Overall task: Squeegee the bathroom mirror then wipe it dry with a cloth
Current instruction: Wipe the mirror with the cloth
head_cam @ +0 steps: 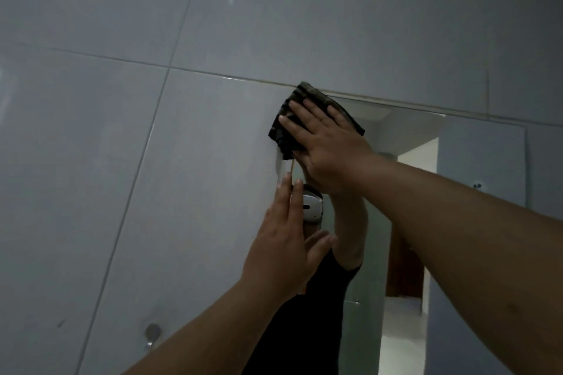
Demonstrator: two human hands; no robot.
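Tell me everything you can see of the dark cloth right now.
The dark folded fabric cloth is bunched in several layers, blackish with faint mottled patches, soft and matte. It lies flat against the top left corner of the frameless wall mirror, its upper edge reaching the tile joint above. The right hand presses it with straight, spread fingers; part of it is hidden beneath the palm. The left hand rests lower on the mirror's edge, apart from it.

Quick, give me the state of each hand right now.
Left hand: open, straight fingers resting on the mirror's left edge.
Right hand: open, flat palm pressing the dark folded cloth against the mirror's top corner.
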